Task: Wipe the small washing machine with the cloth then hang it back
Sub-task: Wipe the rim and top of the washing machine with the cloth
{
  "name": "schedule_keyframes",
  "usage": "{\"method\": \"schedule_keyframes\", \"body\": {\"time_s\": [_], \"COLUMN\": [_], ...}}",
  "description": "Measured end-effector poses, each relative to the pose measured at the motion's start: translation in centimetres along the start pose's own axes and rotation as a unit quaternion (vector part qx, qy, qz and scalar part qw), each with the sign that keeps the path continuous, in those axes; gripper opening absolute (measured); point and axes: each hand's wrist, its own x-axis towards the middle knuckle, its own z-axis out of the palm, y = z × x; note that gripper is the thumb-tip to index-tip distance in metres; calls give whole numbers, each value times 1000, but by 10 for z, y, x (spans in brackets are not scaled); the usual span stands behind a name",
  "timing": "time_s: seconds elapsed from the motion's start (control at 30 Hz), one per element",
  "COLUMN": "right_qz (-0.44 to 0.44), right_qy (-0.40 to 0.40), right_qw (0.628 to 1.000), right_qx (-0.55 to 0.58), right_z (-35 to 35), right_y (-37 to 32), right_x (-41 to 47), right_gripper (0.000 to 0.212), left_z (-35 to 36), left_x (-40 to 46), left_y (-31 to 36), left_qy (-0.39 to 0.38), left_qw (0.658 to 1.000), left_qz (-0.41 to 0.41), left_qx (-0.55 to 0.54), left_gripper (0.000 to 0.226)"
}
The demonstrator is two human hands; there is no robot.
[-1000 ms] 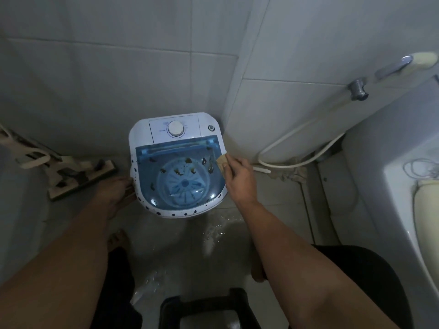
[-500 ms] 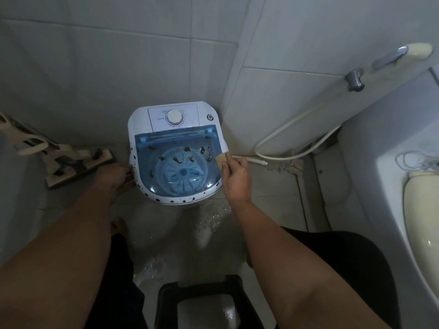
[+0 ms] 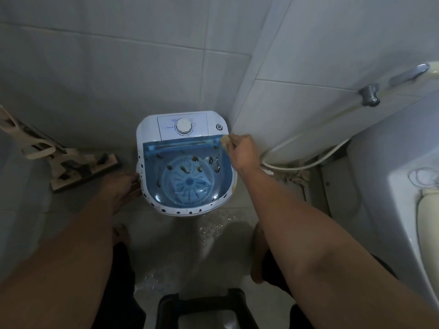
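A small white washing machine (image 3: 152, 125) with a clear blue lid and a round dial stands on the wet floor in the tiled corner. Dark brown spots dot the lid and the white rim. My right hand (image 3: 242, 151) grips a small tan cloth (image 3: 225, 140) and presses it on the lid's far right corner. My left hand (image 3: 120, 186) rests against the machine's left side, with fingers curled at its edge.
A beige mop head (image 3: 78, 172) lies on the floor to the left. A white hose (image 3: 308, 162) runs along the right wall to a metal tap (image 3: 369, 95). A white toilet (image 3: 392, 186) stands at right. A black stool (image 3: 202, 307) sits near my knees.
My right hand has slid the cloth along the lid's right edge from its middle up to the far right corner. My left hand stays at the machine's left side.
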Motion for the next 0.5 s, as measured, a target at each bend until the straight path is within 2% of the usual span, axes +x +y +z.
{"method": "schedule_keyframes", "body": {"time_s": [0.07,0.27,0.5], "right_qz": [20,3,59], "right_qy": [-15,9,13], "right_qw": [1000,1000,996], "right_qx": [9,25,65], "right_z": [6,8,4], "right_y": [3,22,25], "right_x": [0,-35,-83], "right_gripper": [31,31,37], "left_z": [1,1,3], "left_x": [-2,-3,-9], "left_y": [1,2,4], "left_qy": [-1,2,-3], "left_qw": [1000,1000,1000], "left_qz": [0,1,2], "left_qx": [-2,-3,5], "left_gripper": [14,14,20]}}
